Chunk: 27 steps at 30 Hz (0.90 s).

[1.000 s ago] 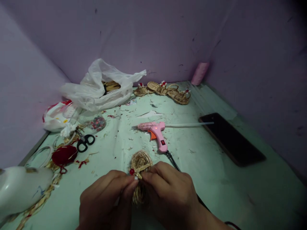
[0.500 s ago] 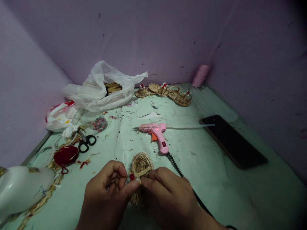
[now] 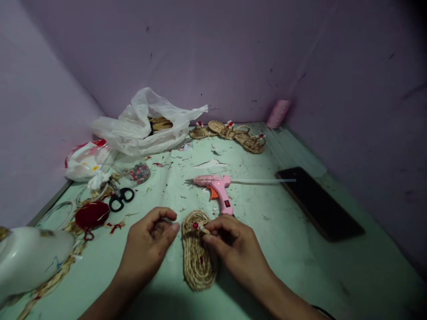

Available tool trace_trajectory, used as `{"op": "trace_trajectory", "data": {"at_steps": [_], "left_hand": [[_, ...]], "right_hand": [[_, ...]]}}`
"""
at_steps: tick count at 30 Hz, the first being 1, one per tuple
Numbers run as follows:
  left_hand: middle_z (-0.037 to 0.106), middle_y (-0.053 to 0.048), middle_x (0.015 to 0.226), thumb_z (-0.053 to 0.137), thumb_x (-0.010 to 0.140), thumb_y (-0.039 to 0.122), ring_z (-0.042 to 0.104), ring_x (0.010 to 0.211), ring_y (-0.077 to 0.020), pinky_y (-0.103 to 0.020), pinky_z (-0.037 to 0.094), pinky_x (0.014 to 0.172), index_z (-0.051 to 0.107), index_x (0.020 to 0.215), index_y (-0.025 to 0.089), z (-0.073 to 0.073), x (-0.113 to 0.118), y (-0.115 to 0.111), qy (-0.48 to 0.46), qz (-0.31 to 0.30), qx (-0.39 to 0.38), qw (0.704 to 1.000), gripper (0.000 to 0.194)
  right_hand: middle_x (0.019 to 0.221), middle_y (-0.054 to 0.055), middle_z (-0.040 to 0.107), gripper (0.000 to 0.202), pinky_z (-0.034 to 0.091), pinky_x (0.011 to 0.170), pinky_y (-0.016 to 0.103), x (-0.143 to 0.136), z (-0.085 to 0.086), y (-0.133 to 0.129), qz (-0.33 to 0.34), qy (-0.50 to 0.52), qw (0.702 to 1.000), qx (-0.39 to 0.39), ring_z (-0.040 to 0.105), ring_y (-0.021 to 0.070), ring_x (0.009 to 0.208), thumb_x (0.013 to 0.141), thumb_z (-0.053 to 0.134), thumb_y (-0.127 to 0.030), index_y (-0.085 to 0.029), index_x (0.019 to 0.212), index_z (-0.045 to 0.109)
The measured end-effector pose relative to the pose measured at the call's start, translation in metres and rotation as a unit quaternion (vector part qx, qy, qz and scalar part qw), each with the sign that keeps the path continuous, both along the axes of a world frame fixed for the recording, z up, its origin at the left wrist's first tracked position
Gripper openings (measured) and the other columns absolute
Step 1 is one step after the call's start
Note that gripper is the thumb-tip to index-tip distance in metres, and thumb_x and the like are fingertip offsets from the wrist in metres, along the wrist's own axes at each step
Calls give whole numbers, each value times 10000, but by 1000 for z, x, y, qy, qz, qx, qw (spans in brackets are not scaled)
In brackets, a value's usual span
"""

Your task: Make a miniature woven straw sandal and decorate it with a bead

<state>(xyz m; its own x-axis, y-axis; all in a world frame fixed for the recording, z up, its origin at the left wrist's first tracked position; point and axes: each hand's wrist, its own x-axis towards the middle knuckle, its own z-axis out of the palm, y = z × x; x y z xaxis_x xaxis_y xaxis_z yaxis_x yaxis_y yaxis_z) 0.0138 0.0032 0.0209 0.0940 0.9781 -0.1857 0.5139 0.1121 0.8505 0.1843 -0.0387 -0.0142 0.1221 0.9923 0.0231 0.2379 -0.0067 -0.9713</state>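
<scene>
A small woven straw sandal (image 3: 197, 262) lies on the green tabletop between my hands, its toe end away from me. A red bead (image 3: 195, 225) and a small white bead (image 3: 201, 228) sit on its strap area. My right hand (image 3: 233, 242) pinches the right side of the sandal's strap beside the white bead; the exact fingertip contact is partly hidden. To the left of the sandal, my left hand (image 3: 151, 238) is apart from it, thumb and forefinger separated, with nothing visible in its fingers.
A pink glue gun (image 3: 215, 184) with a glue stick lies beyond the sandal. Black-handled scissors (image 3: 122, 199) and red yarn (image 3: 92, 214) are left, a phone (image 3: 320, 202) right. Several finished-looking sandals (image 3: 250, 142) and a plastic bag (image 3: 140, 133) stand along the wall.
My left hand has let go of the strap area and moved left. The sandal is now more exposed, with its red bead nearer the middle. My right hand stays at the right side.
</scene>
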Motion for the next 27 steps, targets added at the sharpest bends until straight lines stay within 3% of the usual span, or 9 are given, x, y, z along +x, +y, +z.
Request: {"op": "trace_trajectory", "data": {"at_steps": [5, 10, 18, 21, 27], "left_hand": [[430, 66, 497, 559, 677, 335, 392, 464, -91, -203, 327, 464, 564, 796, 154, -9, 7, 5, -16, -37, -45, 998, 217], [439, 64, 494, 549, 682, 336, 404, 463, -96, -207, 336, 461, 570, 778, 165, -11, 7, 4, -10, -26, -39, 999, 197], [471, 48, 519, 537, 689, 359, 423, 483, -102, -214, 347, 482, 567, 765, 156, -13, 7, 6, -3, -36, -50, 998, 218], [466, 48, 518, 527, 698, 344, 417, 482, -101, -212, 339, 479, 566, 741, 161, -13, 7, 6, 4, -38, -52, 998, 191], [484, 40, 537, 513, 717, 329, 419, 493, -109, -223, 342, 485, 576, 741, 169, -18, 5, 4, 24, -55, -47, 997, 174]], "right_hand": [[735, 30, 619, 174, 500, 621, 305, 5, -1, 2, 13, -16, 1000, -1, 585, 144, 655, 682, 573, -76, -164, 803, 660], [779, 59, 679, 207, 523, 680, 352, 14, 2, 2, 21, -22, 999, -25, 632, 174, 708, 697, 556, -89, -167, 855, 666], [691, 34, 661, 141, 492, 507, 261, 27, 10, 6, -30, -31, 997, -69, 580, 134, 542, 736, 575, -262, -153, 783, 652], [677, 23, 658, 109, 482, 520, 243, 27, 15, 6, -28, -54, 998, -31, 597, 136, 584, 745, 577, -243, -164, 762, 650], [748, 26, 650, 101, 484, 574, 246, 14, 20, 6, 55, -105, 987, 112, 597, 132, 664, 757, 568, -157, -187, 810, 649]]}}
